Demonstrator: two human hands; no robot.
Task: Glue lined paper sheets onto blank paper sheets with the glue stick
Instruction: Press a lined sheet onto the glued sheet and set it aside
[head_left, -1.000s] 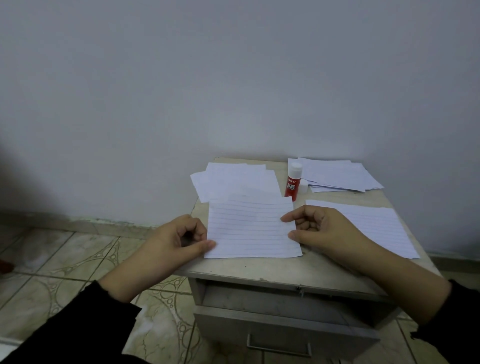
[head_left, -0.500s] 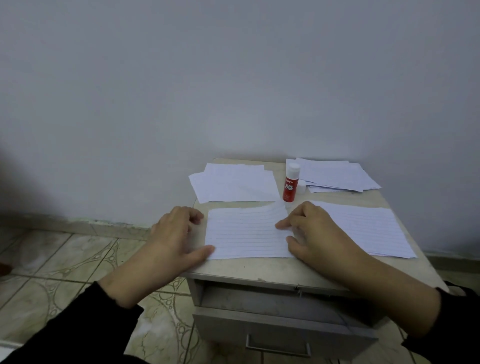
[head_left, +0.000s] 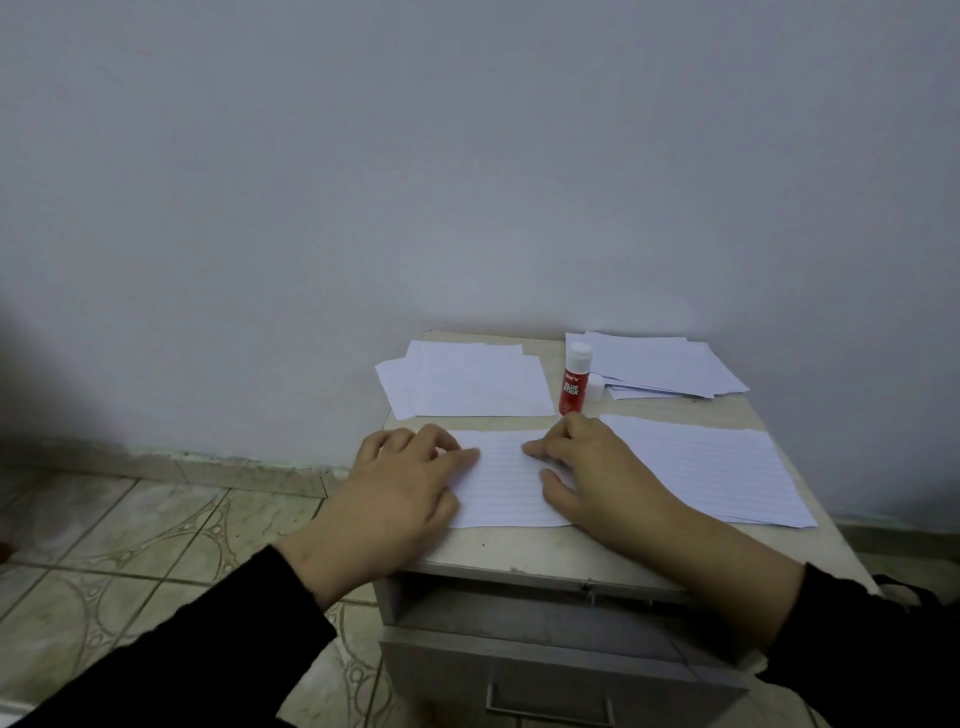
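A lined paper sheet (head_left: 506, 480) lies flat at the front of the small cabinet top (head_left: 550, 548). My left hand (head_left: 400, 486) presses its left part with flat fingers. My right hand (head_left: 597, 467) presses its right part, fingers spread. A red glue stick (head_left: 574, 382) with a white top stands upright just behind my right hand, its loose cap (head_left: 596, 388) beside it. Several blank sheets (head_left: 467, 382) lie at the back left. More lined sheets (head_left: 711, 470) lie at the right, and another paper pile (head_left: 665, 366) sits at the back right.
The cabinet stands against a plain wall (head_left: 467, 182). Its top drawer (head_left: 545, 623) is pulled slightly out below the front edge. A tiled floor (head_left: 156, 540) lies to the left.
The lined sheet, held raised a second ago, now lies flat. Both hands have moved onto it, the left from its edge inward, and now press down on it.
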